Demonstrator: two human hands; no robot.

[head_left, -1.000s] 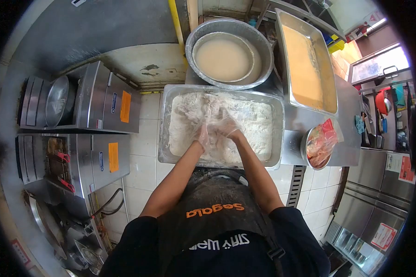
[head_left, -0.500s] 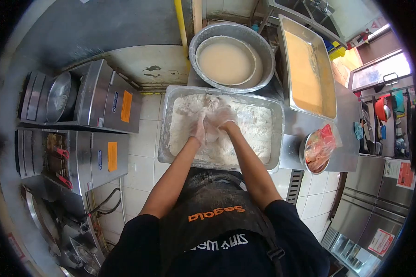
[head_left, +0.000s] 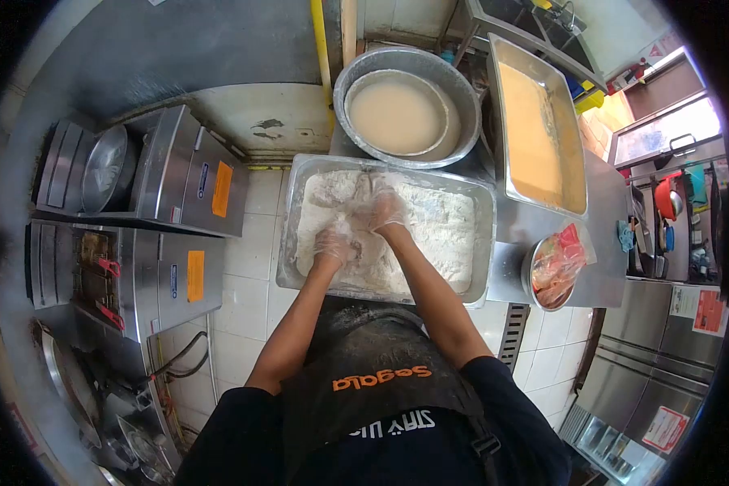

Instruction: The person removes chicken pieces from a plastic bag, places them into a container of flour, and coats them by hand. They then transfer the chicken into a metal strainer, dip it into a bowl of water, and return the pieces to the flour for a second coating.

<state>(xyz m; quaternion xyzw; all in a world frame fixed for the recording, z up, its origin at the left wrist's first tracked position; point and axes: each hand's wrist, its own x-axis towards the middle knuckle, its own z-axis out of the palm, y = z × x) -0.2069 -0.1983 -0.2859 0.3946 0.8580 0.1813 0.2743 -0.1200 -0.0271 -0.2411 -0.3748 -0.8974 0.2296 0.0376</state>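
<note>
A rectangular metal tray [head_left: 483,243] holds a thick bed of white flour [head_left: 437,235]. Both my hands wear clear, flour-dusted plastic gloves and reach into its left half. My left hand [head_left: 334,245] is low in the flour, nearer to me, its fingers partly buried and blurred. Farther away, my right hand [head_left: 387,209] points toward the tray's far wall, its fingers coated and partly sunk in the flour. Whether either hand grips a piece under the flour cannot be seen.
Beyond the tray stands a large metal basin [head_left: 470,105] with a smaller bowl of cloudy liquid [head_left: 397,117] inside. A deep pan [head_left: 582,162] of orange-tan batter or crumbs is at right. A bowl [head_left: 535,279] holds bagged raw meat [head_left: 560,263]. Fryers [head_left: 166,275] stand left.
My hands were together over the flour and have moved apart. The left went down and left toward me; the right stays near the middle, turned toward the far wall.
</note>
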